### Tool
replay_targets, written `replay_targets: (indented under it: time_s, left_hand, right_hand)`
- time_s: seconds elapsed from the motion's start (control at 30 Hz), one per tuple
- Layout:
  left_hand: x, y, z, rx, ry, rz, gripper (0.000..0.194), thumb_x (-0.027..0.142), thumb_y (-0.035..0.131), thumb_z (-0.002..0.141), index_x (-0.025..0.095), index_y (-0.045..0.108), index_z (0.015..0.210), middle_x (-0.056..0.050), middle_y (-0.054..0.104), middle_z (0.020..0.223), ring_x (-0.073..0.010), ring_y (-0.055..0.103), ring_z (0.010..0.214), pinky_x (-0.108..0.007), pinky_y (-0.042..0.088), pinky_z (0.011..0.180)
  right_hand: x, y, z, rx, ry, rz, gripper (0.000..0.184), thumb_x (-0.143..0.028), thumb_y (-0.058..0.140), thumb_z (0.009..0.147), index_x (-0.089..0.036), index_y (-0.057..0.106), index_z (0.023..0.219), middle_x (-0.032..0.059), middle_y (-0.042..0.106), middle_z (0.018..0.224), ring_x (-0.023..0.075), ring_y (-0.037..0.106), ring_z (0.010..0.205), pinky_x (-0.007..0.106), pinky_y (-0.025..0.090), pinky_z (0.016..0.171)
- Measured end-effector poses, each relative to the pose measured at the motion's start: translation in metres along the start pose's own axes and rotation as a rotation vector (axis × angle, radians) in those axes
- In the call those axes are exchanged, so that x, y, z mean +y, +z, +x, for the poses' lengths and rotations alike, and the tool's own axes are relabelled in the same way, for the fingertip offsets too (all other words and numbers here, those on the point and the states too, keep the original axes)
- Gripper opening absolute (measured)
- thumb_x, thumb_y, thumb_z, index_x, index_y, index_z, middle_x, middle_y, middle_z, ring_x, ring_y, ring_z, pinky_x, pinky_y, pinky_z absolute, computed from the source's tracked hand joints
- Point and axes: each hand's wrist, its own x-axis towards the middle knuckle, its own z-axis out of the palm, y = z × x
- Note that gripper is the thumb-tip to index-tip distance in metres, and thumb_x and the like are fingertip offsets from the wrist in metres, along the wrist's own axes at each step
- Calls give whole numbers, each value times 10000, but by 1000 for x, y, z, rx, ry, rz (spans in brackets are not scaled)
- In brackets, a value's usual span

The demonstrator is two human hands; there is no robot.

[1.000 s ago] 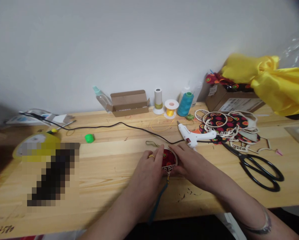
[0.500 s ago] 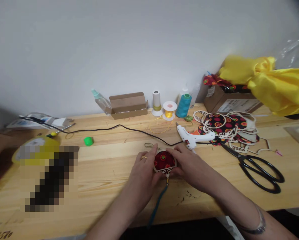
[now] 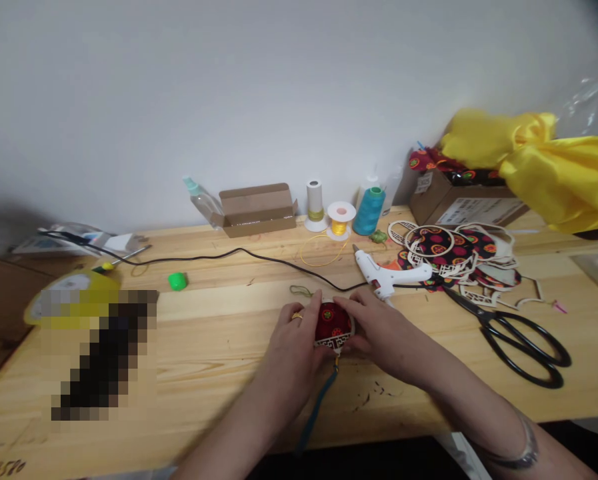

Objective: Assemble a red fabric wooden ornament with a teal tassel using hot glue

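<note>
Between my two hands lies a round ornament [image 3: 333,321] of dark red patterned fabric in a pale frame, with fretwork along its lower edge. My left hand [image 3: 299,333] is closed on its left side, fingers over the rim and thumb at the bottom. On the right rim, my right hand [image 3: 371,327] grips it the same way. A blue-green tassel [image 3: 319,410] hangs from the ornament's bottom toward the table's front edge. A thin cord loop [image 3: 301,291] shows at its top left. The white glue gun [image 3: 393,275] rests just beyond my right hand.
Black scissors [image 3: 519,343] lie right of my forearm. Fabric pieces and pale frames [image 3: 446,250] are heaped behind them. A black cable [image 3: 203,257] crosses the table. Thread spools [image 3: 369,212] and an open cardboard box [image 3: 259,217] line the wall; a green cap [image 3: 177,281] sits left.
My left hand has shifted slightly right and covers more of the ornament's left edge. My right hand keeps its hold with little movement.
</note>
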Motion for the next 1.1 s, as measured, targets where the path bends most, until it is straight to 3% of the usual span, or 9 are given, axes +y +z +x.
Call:
replay_targets:
  time_s: [0.1,0.2,0.37,0.57,0.8,1.1]
  left_hand:
    - [2,-1,1,-15,-1,4,699,133,622,767,114,314,1394,-111,627,1172,-276,450,1163,-440,369,995]
    - [1,-1,2,-10,-7,-14,713,131,629,759,110,311,1397,-121,614,1194,-274,455,1174,-434,370,997]
    - [-2,1,1,-10,20,-42,717,124,623,756,127,306,1399,-128,590,1230,-262,491,1149,-441,365,1002]
    - [-5,3,1,14,33,-40,711,149,609,762,140,299,1402,-121,587,1220,-275,472,1171,-447,372,998]
    - [-7,5,0,9,10,-59,699,153,608,765,119,313,1398,-125,597,1202,-277,450,1183,-430,371,1000]
    - [-8,6,1,10,-13,-96,695,147,598,759,124,318,1394,-128,602,1167,-293,455,1183,-451,383,976]
  right_hand:
    - [-2,-4,2,46,86,34,193,-151,527,837,-146,586,1021,96,605,990,198,561,905,286,410,775]
    - [-4,-8,5,102,190,48,215,-160,421,892,-140,612,987,95,666,899,191,601,837,280,410,731]
    - [-4,-11,10,109,215,25,292,-144,377,891,-157,650,788,86,698,809,172,625,748,253,408,667]
    - [-8,-13,14,105,250,21,307,-148,398,874,-155,671,733,86,712,775,162,628,698,247,413,646]
    - [-4,-9,14,86,327,190,293,-168,399,843,-145,668,727,39,661,615,138,566,549,244,397,535]
    - [-9,-12,20,76,357,200,284,-177,447,806,-143,596,566,-14,539,470,101,439,466,223,309,470]
